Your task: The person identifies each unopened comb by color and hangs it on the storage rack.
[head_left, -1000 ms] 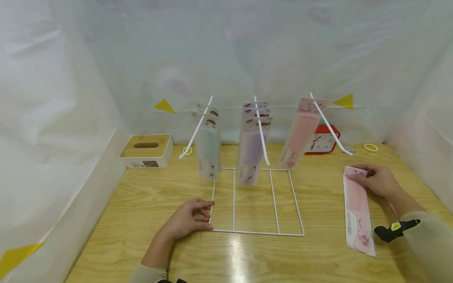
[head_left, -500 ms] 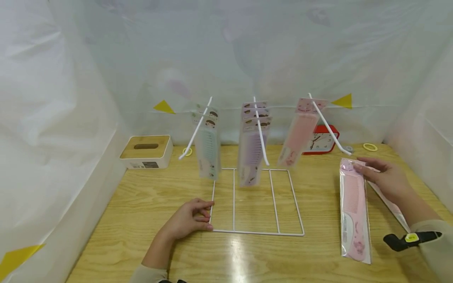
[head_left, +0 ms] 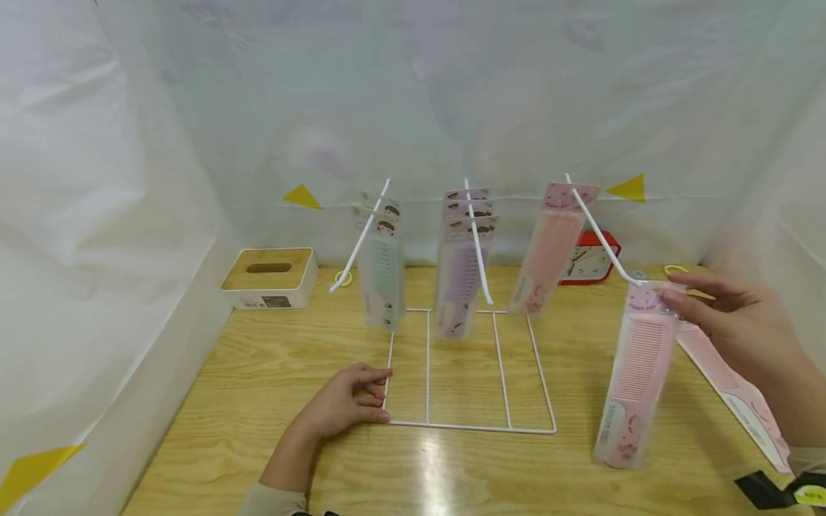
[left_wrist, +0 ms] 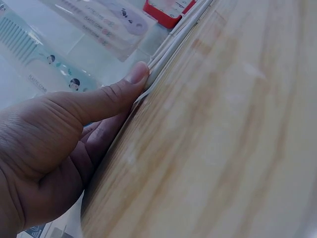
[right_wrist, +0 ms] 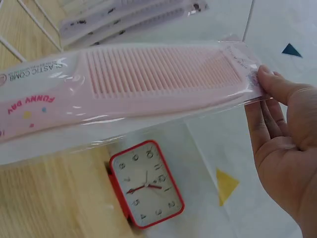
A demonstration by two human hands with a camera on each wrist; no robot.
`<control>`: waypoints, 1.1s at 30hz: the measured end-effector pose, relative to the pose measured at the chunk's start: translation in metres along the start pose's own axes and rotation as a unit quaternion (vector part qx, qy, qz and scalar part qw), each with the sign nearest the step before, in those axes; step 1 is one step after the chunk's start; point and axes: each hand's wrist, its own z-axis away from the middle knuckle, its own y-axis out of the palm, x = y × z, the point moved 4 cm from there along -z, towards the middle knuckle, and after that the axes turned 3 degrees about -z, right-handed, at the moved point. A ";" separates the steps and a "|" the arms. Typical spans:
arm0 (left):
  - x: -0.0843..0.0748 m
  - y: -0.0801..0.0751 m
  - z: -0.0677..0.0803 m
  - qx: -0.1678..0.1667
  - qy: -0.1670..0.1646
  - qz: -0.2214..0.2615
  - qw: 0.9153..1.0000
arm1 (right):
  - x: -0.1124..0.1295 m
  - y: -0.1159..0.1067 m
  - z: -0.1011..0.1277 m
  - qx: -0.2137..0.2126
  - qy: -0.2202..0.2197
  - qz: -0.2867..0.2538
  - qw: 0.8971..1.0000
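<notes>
My right hand [head_left: 751, 322] pinches the top card of a pink comb [head_left: 639, 358] in a clear packet, thumb in front and fingers behind. The packet hangs down, its top edge right at the tip of the right white hook [head_left: 599, 233]. In the right wrist view the comb [right_wrist: 163, 72] spans the picture, with its teeth upward. Another packaged pink comb [head_left: 736, 387] lies on the table, partly behind my right hand. My left hand [head_left: 342, 401] rests at the near-left corner of the white wire rack [head_left: 467, 428], thumb and index finger touching its base.
Packaged green combs [head_left: 381, 276] hang on the left hook, purple ones [head_left: 461, 276] on the middle hook, a pink one [head_left: 547, 251] farther back on the right hook. A red clock [head_left: 590, 266] and a tissue box [head_left: 271, 279] stand behind; yellow rings [head_left: 344, 276] lie nearby.
My right hand has lifted the packaged pink comb off the table and brought it up to the tip of the right hook, uncovering the other pink comb. The left hand stays still.
</notes>
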 end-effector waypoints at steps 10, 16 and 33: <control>0.003 -0.002 0.008 0.001 -0.001 -0.001 1.000 | 0.074 0.071 0.034 0.156 -0.259 -0.204 0.931; 0.003 0.000 0.007 0.006 0.003 0.006 1.000 | 0.104 0.096 0.043 0.147 -0.313 -0.213 0.914; 0.000 0.000 0.000 0.006 0.004 0.010 1.000 | 0.116 0.101 0.031 0.043 -0.250 -0.101 0.962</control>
